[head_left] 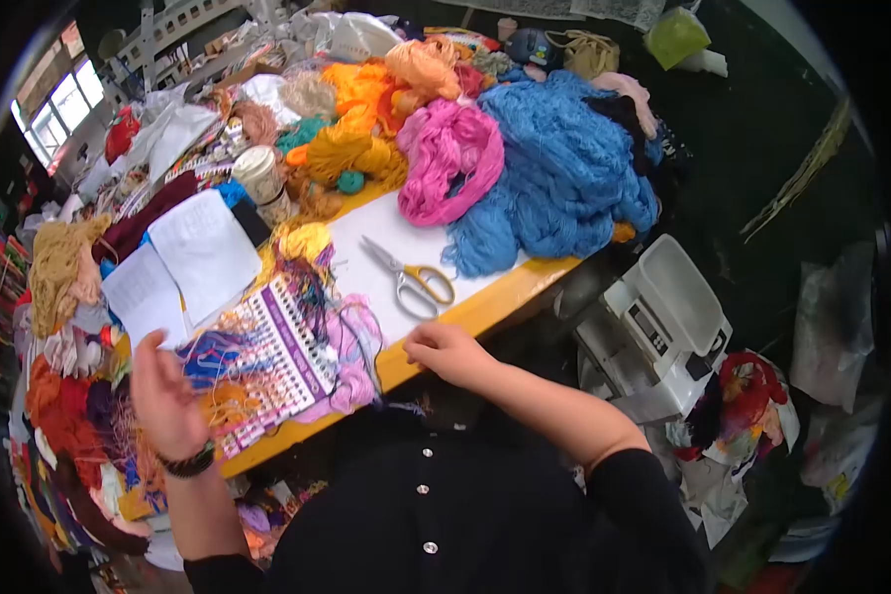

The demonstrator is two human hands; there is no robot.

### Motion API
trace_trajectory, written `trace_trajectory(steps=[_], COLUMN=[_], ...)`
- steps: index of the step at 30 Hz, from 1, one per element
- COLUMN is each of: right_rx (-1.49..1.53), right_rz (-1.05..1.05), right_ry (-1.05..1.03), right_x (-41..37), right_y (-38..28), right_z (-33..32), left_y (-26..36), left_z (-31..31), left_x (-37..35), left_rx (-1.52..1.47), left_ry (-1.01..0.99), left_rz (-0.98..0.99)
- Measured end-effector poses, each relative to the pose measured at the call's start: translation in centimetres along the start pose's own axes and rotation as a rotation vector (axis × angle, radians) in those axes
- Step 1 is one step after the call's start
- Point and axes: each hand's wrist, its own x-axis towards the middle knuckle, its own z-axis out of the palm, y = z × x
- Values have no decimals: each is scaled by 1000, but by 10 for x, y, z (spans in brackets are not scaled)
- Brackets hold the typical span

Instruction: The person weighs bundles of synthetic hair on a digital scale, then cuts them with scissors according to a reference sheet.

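Observation:
My left hand [168,401], with a dark bracelet at the wrist, is raised at the left end of the thread cards. Its fingers point up and are slightly blurred, apart and holding nothing I can see. My right hand [450,353] hovers by the table's front edge with fingers curled in and nothing visible in them. Just beyond it lie scissors [418,280] with grey and yellow handles on white paper. Between my hands is a white and purple thread card [292,342] with rows of holes and coloured threads. An open notebook [203,247] lies behind my left hand.
Blue yarn [554,168], a pink skein [450,163] and orange yarn [361,99] are heaped along the back of the yellow table [525,287]. A patterned cup [262,183] stands by the notebook. To the right is a white scale [653,332], with scraps below it.

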Motion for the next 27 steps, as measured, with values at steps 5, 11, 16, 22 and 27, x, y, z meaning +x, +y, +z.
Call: trace_trajectory(steps=[5,11,16,22,27], right_rx=[153,-237,-663,-741,-700], right_rz=[98,-118,-398,-159,-212], right_ry=[54,309,557,716,726], right_x=[-6,60,177,304,379], right_y=[13,-20,-84,-85,-62], right_z=[-60,-176,-314,-445,-465], left_y=[-87,-239,-343,-344,-346], left_z=[128,248,302,332,338], left_x=[62,141,181,190,191], left_rx=[94,403,984,1020,1091], left_ry=[-269,-472,-440,-557,-596], left_rz=[-137,-209,131,48,33])
